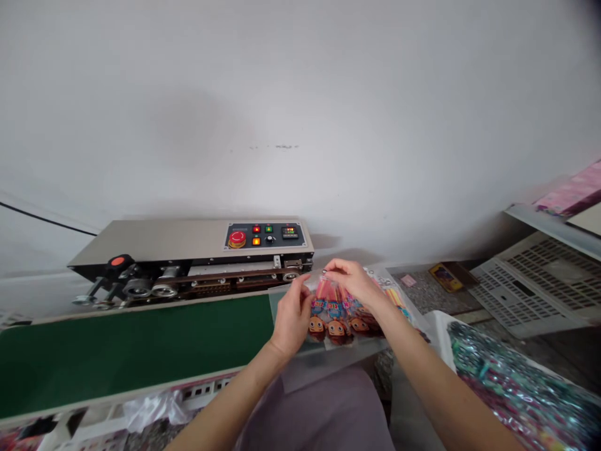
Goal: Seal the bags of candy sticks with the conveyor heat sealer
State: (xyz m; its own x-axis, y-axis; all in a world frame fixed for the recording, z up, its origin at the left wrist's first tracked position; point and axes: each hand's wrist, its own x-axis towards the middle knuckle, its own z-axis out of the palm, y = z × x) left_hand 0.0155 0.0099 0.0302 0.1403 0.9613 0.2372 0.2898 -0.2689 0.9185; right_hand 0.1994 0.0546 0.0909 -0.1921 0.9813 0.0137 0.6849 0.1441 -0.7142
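Note:
A clear plastic bag (pixel 331 341) lies at the right end of the sealing machine's belt. Inside or under its film show several flat cartoon doll figures (pixel 336 327) with brown hair and pink and blue clothes. Metal rings (pixel 375 277) show near the bag's far edge. My left hand (pixel 292 315) pinches the bag at its left side, close to the sealer's end. With fingers pressed together, my right hand (pixel 354 283) grips the bag's far edge; a small dark bit shows at its fingertips, too small to name.
The band sealing machine (pixel 164 241) stands against the wall, with a lit control panel (pixel 267 236) and green conveyor belt (pixel 141 351). At right, a white bin (pixel 441 338) holds many shiny wrapped pieces (pixel 516 388). A grey crate (pixel 530 285) and small yellow box (pixel 446 277) sit behind.

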